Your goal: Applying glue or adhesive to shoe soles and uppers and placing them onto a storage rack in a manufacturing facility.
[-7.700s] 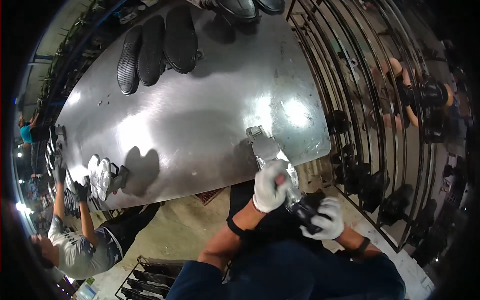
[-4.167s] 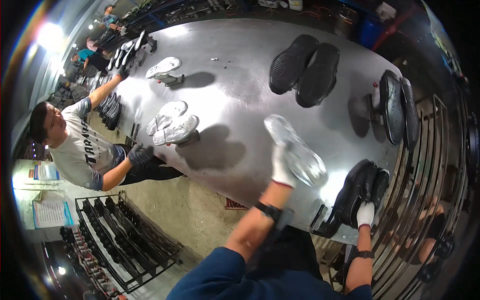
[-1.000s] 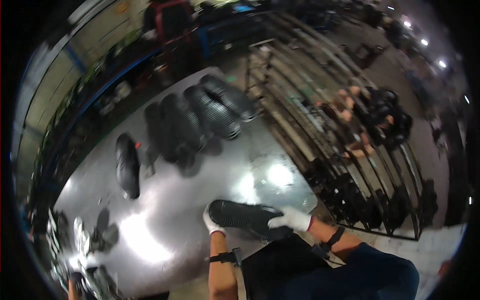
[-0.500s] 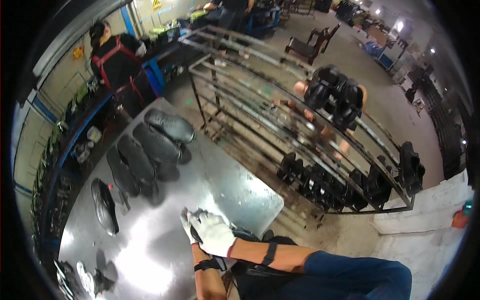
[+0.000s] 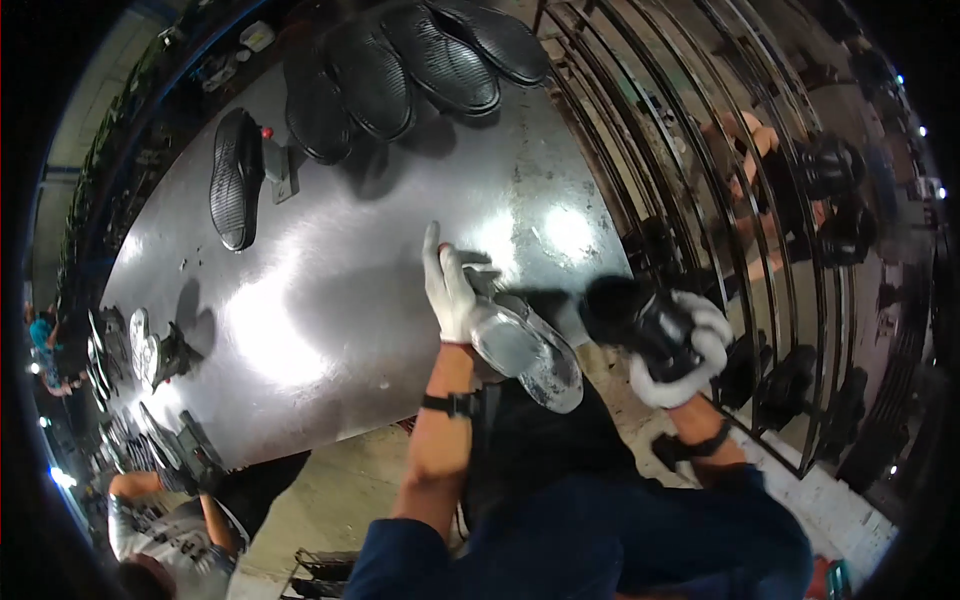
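My right hand [image 5: 693,348], in a white glove, is closed round a black shoe [image 5: 650,322] just off the table's right edge. At the table's near edge lies a pair of silver sole-shaped metal pieces [image 5: 528,352], perhaps a mould. My left hand [image 5: 450,285], also gloved, rests beside them with its fingers stretched out and apart. It is unclear whether its lower palm touches the metal.
Several black shoe soles [image 5: 440,60] lie along the far side of the metal table [image 5: 390,300], with a single sole [image 5: 236,180] to their left. More silver pieces [image 5: 145,345] stand at the left edge. A rack [image 5: 690,180] holds black shoes on the right. Another person [image 5: 185,520] works at lower left.
My hands, together over a dark thing before, are now apart. The right hand has gone right with a black shoe; the silver metal pieces now show. My view has turned and moved nearer the table.
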`<act>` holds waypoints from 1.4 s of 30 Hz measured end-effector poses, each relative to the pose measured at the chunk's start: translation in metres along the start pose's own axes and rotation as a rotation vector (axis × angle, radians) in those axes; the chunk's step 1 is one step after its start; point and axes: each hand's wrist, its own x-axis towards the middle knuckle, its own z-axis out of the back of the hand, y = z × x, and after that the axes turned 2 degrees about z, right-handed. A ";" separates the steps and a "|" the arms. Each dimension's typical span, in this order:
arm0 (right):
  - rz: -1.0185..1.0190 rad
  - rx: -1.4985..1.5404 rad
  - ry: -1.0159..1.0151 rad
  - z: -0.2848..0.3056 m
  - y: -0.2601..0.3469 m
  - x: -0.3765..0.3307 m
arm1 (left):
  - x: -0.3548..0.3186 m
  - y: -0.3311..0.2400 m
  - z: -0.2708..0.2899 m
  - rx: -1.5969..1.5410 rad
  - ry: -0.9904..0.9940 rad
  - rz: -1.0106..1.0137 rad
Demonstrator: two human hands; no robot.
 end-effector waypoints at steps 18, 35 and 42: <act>-0.621 0.229 0.751 -0.171 -0.008 0.012 | -0.019 0.026 0.028 -0.840 -0.215 0.300; -0.860 0.171 0.858 -0.189 -0.078 -0.096 | 0.168 -0.151 0.258 -0.120 -0.252 -0.162; -0.983 0.265 0.844 -0.188 -0.086 -0.099 | 0.206 -0.132 0.175 -0.425 -0.188 -0.048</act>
